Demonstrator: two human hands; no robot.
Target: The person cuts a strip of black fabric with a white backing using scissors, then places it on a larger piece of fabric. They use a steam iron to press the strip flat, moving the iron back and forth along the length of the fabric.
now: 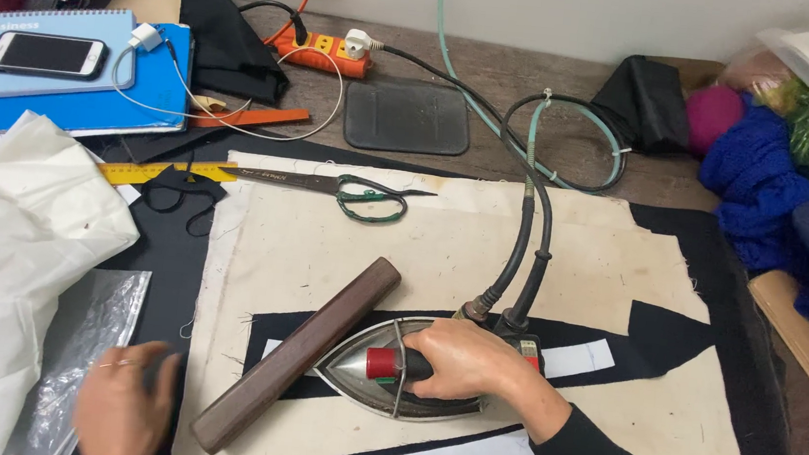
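1. A pair of scissors (354, 194) with green handles lies on the cream cloth (441, 250).
2. A yellow ruler (151, 172) lies to the left of the scissors.
3. A phone (47, 54) rests on blue notebooks (74, 101).
4. An orange power strip (327, 53) lies near the wall.
5. Blue knitted fabric (754, 185) is piled at the right.

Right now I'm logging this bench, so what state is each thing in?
Iron: flat on the black strip, gripped by the right hand.
Left hand: blurred, empty, on the dark cloth.
Scissors: closed, lying flat.
Wooden block: lying slanted beside the iron.
White plug: in the orange power strip.
Phone: screen dark, on a blue notebook.
Hose: coiled.
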